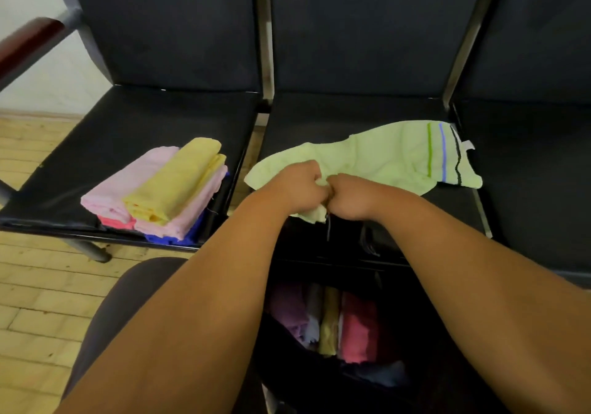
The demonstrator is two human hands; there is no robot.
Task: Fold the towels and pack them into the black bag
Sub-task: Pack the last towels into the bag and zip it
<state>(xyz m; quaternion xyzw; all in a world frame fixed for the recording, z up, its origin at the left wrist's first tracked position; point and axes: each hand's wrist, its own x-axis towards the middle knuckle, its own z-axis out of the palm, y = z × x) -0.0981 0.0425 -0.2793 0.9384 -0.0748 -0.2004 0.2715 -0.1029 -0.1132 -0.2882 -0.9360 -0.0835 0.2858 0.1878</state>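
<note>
Nearest to me: my two forearms fill the lower frame, and under them, below the hands, the black bag (307,247) sits open.
Bag contents: folded towels (355,327) stand on edge inside it, purple, grey, yellow and pink, packed side by side. It is dim in there, so I cannot tell how much room is left.
Left hand (300,186): fingers curled tight, pinching the near edge of the pale green towel (393,157).
Right hand (351,196): curled the same way on the same edge, knuckles touching the left hand's.
Towel in hand: it lies rumpled on the middle seat (335,116), running away from the hands and off to their right. The striped end (443,154) is the far right end.
Loose corner: a small flap hangs just below the hands, over the bag.
How it will handle: I judge it light, soft and limp. It will sag wherever it is unsupported, and it should not slip out of a pinch.
Where to hold: corners or a hemmed edge, I think, hands well apart, so the cloth spreads flat. With both hands bunched at one spot it cannot be squared up.
Other towels: a folded stack (166,189), yellow over pink, red and blue, rests on the seat (128,125) to the left of the hands, well apart from them.
Step, as I read it: the green towel is not yet folded.
</note>
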